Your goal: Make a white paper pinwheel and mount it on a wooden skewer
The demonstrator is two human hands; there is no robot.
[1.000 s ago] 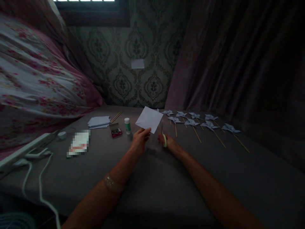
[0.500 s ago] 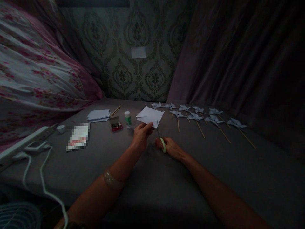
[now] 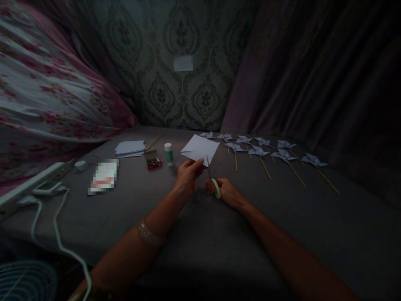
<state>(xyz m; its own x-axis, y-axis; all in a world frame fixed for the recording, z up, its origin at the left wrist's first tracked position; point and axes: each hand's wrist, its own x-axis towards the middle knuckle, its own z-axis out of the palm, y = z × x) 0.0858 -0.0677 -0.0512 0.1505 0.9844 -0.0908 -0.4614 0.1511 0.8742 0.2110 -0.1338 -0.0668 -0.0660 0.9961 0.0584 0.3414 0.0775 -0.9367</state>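
Observation:
My left hand (image 3: 188, 173) pinches the near corner of a square sheet of white paper (image 3: 199, 147), held up off the table. In my right hand (image 3: 224, 191) is a pair of scissors (image 3: 216, 188) with pale yellow-green handles. Its blades point away from me and meet the paper's near right edge, close to my left fingertips. Beyond the hands and to the right, several white paper pinwheels (image 3: 259, 151) on wooden sticks lie in rows.
Left of my hands stand a glue stick (image 3: 169, 154) and an open red box of small metal pieces (image 3: 153, 163). Farther left lie a paper stack (image 3: 130, 148), wooden sticks (image 3: 154, 142), a blurred packet (image 3: 105, 176), a white roll (image 3: 80, 166) and a power strip (image 3: 34, 182) with cables.
The whole view has shifted slightly. The paper has turned a little in my left hand, and a slit visible earlier at its left side no longer shows clearly. Both hands keep their holds.

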